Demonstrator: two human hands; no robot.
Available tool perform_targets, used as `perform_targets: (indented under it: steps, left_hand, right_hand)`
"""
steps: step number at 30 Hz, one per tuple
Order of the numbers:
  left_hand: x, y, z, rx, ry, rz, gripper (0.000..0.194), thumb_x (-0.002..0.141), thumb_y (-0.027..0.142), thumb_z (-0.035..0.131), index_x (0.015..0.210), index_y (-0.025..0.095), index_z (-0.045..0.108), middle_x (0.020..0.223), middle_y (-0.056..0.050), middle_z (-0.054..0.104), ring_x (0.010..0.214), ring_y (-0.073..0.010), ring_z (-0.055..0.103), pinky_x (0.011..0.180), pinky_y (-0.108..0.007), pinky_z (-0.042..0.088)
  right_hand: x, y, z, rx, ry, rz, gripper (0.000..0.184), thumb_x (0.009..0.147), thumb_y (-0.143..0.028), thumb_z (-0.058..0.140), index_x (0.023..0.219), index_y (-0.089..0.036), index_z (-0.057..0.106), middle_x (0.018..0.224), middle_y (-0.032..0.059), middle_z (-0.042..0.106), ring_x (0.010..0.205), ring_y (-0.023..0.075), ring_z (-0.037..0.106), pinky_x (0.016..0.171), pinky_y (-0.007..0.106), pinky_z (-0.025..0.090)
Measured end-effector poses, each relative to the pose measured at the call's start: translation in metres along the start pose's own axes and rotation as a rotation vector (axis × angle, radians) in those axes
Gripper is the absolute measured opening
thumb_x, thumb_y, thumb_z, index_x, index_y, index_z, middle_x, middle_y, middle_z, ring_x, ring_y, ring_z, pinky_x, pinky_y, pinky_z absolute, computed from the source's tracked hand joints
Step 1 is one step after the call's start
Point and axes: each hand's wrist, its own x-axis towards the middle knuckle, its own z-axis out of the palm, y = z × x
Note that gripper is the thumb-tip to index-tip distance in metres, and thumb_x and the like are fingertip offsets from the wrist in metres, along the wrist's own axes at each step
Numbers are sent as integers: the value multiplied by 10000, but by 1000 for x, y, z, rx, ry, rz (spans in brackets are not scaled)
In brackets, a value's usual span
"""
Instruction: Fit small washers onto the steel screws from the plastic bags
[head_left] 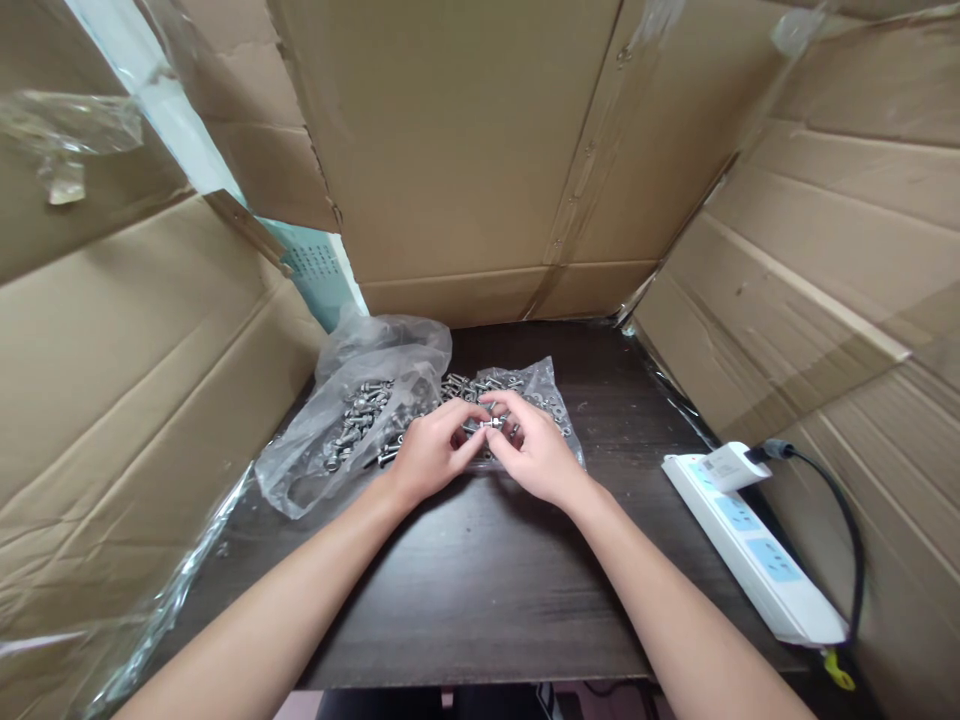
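Note:
Over the middle of the table, my left hand (437,450) and my right hand (534,447) meet at the fingertips. Both are closed on a small metal bolt (493,423), held roughly level between them; whether a nut or washer sits on it is too small to tell. Beneath and behind my hands lies a clear plastic bag (544,375) with loose metal bolts and washers on it. To the left, another clear plastic bag (300,470) lies open around a heap of metal bolts (364,415).
Cardboard walls (480,150) surround the dark wooden table (480,590) at the back and both sides. At the right is a white power strip (757,550) with a white adapter (731,466) plugged in and a black cable (844,510) running along it.

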Motion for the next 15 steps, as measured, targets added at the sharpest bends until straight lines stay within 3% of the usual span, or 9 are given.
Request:
perform_targets:
  steps: [4, 8, 12, 15]
  left_hand:
    - [0, 0, 0, -3, -10, -8, 109, 973, 203, 614, 1065, 199, 672, 974, -18, 702, 663, -102, 641, 639, -219, 512]
    - [0, 0, 0, -2, -7, -8, 102, 984, 223, 614, 1066, 196, 669, 985, -20, 706, 638, -94, 627, 631, -222, 503]
    - [0, 0, 0, 1, 2, -2, 110, 981, 208, 606, 1072, 199, 667, 992, -19, 707, 637, -91, 629, 638, -223, 502]
    - [0, 1, 0, 6, -10, 4, 113, 973, 198, 599, 1063, 195, 667, 996, -27, 711, 648, -100, 640, 639, -227, 508]
  right_hand:
    - [1, -2, -1, -10, 17, 13, 393, 862, -208, 582, 1252, -210, 624, 984, 28, 677, 611, 114, 567, 634, 279, 470]
    - [1, -2, -4, -45, -18, 70, 265, 996, -297, 467, 1152, -216, 665, 786, 2, 669, 628, 150, 576, 644, 296, 446]
    - [1, -2, -3, -19, 19, 2, 314, 944, -275, 550, 1242, -212, 629, 1057, 57, 695, 721, 148, 616, 691, 301, 497]
    - [1, -1, -2, 14, 24, -18, 363, 903, -233, 568, 1261, -199, 612, 1064, 61, 677, 703, 136, 614, 674, 293, 511]
